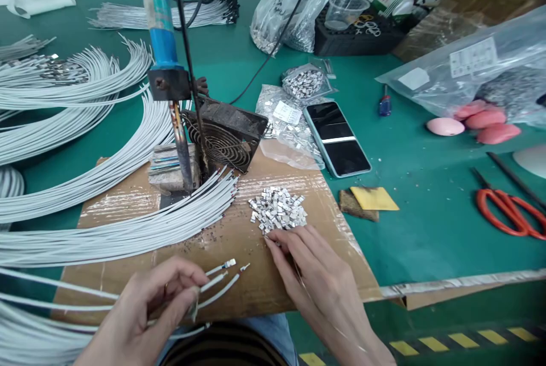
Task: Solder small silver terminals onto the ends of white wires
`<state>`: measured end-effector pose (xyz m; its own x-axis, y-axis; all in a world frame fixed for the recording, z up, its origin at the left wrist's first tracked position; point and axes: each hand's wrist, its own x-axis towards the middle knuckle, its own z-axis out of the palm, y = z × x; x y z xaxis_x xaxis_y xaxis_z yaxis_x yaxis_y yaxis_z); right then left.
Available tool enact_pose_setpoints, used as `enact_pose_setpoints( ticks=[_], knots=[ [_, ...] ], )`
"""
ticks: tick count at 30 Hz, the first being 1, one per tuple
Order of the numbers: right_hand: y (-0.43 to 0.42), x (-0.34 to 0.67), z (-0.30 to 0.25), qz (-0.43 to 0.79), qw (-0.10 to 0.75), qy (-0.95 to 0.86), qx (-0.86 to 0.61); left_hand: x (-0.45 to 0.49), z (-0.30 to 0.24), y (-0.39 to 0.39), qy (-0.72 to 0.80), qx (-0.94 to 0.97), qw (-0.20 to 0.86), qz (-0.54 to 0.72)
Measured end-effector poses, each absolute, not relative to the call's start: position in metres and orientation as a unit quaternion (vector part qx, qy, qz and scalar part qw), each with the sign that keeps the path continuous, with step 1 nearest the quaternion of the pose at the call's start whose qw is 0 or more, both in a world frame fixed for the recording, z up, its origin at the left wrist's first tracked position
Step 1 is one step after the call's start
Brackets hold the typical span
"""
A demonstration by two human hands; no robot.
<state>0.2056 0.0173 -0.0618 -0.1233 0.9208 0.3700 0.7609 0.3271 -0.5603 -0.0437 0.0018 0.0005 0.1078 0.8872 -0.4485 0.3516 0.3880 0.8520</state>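
My left hand (160,303) is closed on a few white cables (213,282) near their ends. A small metal connector (230,263) sits on the tip of one cable; another shows a thin bare metal tip. My right hand (313,275) is at the near edge of a pile of small silvery connectors (279,208), thumb and forefinger pressed together. What lies between these fingertips is too small to make out. A thin shiny strand runs across the back of this hand. Behind the left hand, a bundle of white cables (170,234) lies on the cardboard (341,258).
A blue-handled soldering iron (157,19) stands tip down beside a dark fan (228,133). To the right are a phone (338,138), a yellow sponge (374,198), red-handled scissors (501,212) and a small screwdriver (385,102). Bags of metal parts (281,110) lie behind.
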Motion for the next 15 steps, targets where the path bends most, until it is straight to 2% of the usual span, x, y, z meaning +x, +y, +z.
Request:
enact_pose_setpoints(
  ticks=[5, 11, 15],
  knots=[
    [0.016, 0.203, -0.052, 0.158, 0.374, -0.697, -0.592, -0.03, -0.004, 0.017, 0.628, 0.404, 0.593, 0.302],
    [0.015, 0.165, -0.037, 0.413, 0.455, -0.479, -0.626, -0.03, -0.012, 0.021, 0.642, 0.36, 0.585, 0.342],
    [0.024, 0.142, -0.029, 0.482, 0.487, -0.471, -0.555, -0.031, -0.006, 0.024, 0.64, 0.37, 0.572, 0.355]
  ],
)
